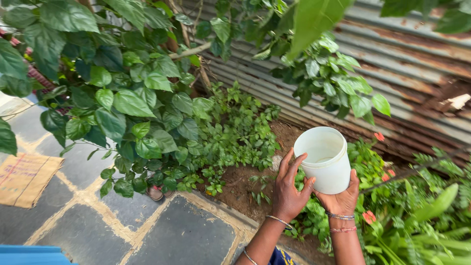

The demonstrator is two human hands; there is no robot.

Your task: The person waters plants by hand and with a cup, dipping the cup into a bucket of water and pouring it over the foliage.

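A white plastic tub (325, 157) is held up over a garden bed, its open mouth tilted toward the plants. My left hand (289, 189) grips its left side with fingers spread along the wall. Under the tub's base and right side, my right hand (342, 198) cups it. Both wrists wear thin bangles. Some liquid seems to lie inside the tub, though I cannot be sure.
Bare brown soil (243, 184) lies below, ringed by low green plants (235, 130) and a big leafy shrub (122, 93). A rusty corrugated metal sheet (407, 73) stands behind. Grey stone paving (162, 233) and a brown sack (24, 179) are at left.
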